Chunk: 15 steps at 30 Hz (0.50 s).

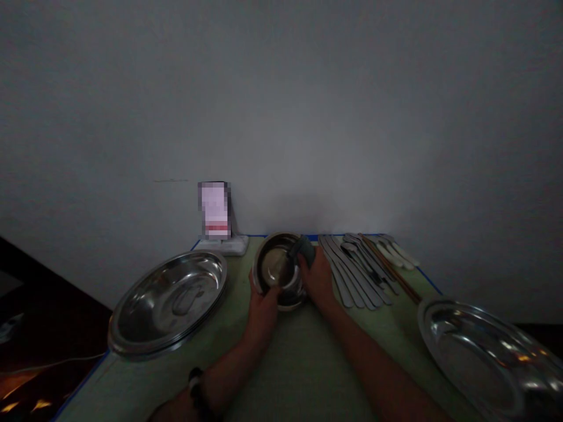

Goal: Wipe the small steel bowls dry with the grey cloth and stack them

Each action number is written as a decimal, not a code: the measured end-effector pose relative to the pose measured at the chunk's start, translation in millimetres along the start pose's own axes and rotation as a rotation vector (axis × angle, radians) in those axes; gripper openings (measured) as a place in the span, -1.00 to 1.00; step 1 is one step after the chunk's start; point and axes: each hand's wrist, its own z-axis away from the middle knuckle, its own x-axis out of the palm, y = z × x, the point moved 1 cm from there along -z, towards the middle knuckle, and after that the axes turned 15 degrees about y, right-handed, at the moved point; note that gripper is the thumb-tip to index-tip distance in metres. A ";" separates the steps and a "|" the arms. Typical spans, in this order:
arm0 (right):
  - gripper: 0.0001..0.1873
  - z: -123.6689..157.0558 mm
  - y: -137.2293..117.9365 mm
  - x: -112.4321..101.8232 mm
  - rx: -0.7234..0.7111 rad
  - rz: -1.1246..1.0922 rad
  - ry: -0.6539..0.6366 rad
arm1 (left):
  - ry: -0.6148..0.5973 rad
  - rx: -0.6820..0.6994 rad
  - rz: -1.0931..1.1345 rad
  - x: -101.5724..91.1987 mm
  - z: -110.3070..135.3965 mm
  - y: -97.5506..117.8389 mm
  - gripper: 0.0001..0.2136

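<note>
The left hand (pixel 264 308) holds a metal bowl (pixel 273 267), likely light, stiff and slippery, best gripped by the rim; the right hand (pixel 317 276) holds what dimly seems a cloth (pixel 309 249).

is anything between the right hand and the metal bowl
Yes, a dark, cloth-like piece sits between the right hand and the metal bowl, at its right rim. Whether that hand also touches metal is unclear. Nothing visible separates the left hand from the bowl.
</note>
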 end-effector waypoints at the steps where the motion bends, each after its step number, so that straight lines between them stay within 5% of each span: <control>1: -0.65 1.9 1.4 0.3 0.023 -0.069 0.038 | -0.012 -0.079 0.047 2.3 -0.1 -1.8 -0.46; 6: -0.62 0.8 1.7 -0.9 0.128 -0.253 0.115 | -0.004 -0.254 0.151 4.3 -7.8 -4.6 -0.51; 15: -0.51 -10.4 18.0 9.6 0.201 -0.424 0.044 | -0.013 -0.292 0.011 0.5 -8.3 -2.8 -0.60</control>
